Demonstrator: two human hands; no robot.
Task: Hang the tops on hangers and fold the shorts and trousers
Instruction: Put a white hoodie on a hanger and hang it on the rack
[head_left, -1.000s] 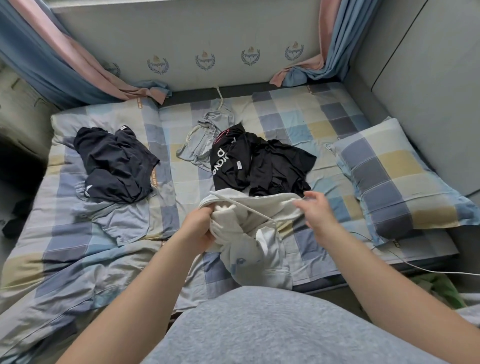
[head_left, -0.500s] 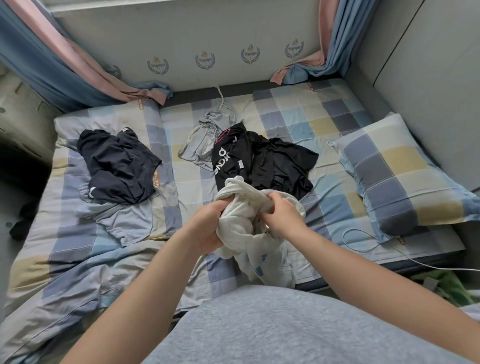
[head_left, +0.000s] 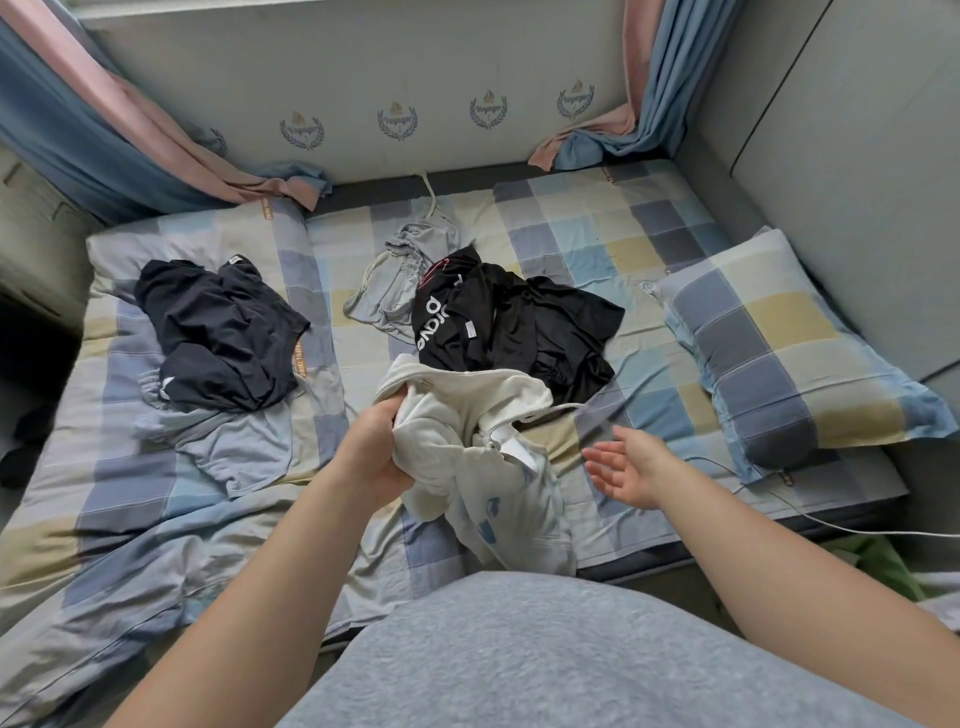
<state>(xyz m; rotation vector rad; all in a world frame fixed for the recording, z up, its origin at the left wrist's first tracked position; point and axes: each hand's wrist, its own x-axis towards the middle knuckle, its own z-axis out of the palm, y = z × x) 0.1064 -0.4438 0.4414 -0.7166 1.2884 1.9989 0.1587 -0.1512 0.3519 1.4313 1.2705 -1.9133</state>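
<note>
**Garment handling: white bundle in the left grip**

Garment position: the white garment (head_left: 467, 457) hangs bunched above the near edge of the bed (head_left: 597, 249). Its upper part is lifted and its lower part trails toward the person's body.

Material, as judged: soft, fairly thick, light. It will sag and fold on itself wherever it is unsupported, and it offers no stiff edge. A white drawstring (head_left: 550, 410) runs out of the folds. This suggests a waistband or a hood, but which one cannot be told while the piece is crumpled.

Left hand (head_left: 374, 452): grip closed round a fistful of cloth at the upper left of the bundle.

Right hand (head_left: 631, 470): grip wide, fingers straight and spread, holding nothing, just right of the garment and apart from it.

Recommended hold: locate the edge carrying the drawstring and take it at two spaced points, one per hand, so the garment's own weight pulls it flat. Do not pull on the cord itself, as it may slide through its channel.

Surroundings: a black garment (head_left: 519, 332) lies just behind the bundle, with a grey drawstring garment (head_left: 405, 280) beyond it. A dark navy garment (head_left: 218, 332) lies well apart to the left. A pillow (head_left: 779, 353) lies to the right.
</note>
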